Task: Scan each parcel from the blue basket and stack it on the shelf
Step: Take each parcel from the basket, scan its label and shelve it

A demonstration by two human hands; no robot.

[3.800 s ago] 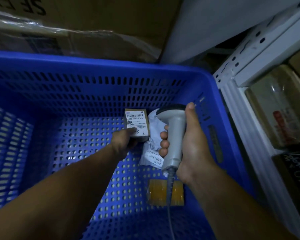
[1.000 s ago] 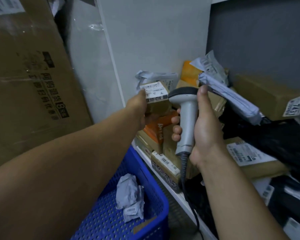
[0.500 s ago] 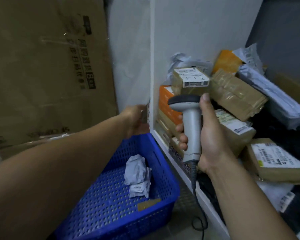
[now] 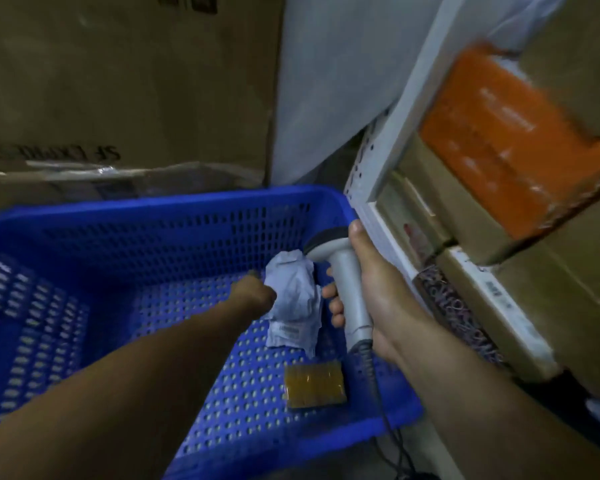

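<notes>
The blue basket (image 4: pixel 174 202) stands on the floor beside the white shelf (image 4: pixel 395 133). Two parcels lie in it: a crumpled white mailer bag (image 4: pixel 293 292) with a barcode label, and a small flat packet wrapped in yellow tape (image 4: pixel 314 384) nearer to me. My left hand (image 4: pixel 253 294) is down in the basket and touches the bag's left edge; its fingers are hidden behind the hand. My right hand (image 4: pixel 385 306) grips the grey barcode scanner (image 4: pixel 343 282) just right of the bag, head pointing into the basket, its cable hanging down.
The shelf at the right is packed with parcels: an orange box (image 4: pixel 513 133) on top of brown cartons (image 4: pixel 534 306). Large cardboard boxes (image 4: pixel 118 81) stand behind the basket. A pale wall panel (image 4: pixel 326 81) rises between them and the shelf.
The small labelled box has left my left hand and sits on the shelf pile. My view has dropped to the basket, and my left hand has reached down to the white bag.
</notes>
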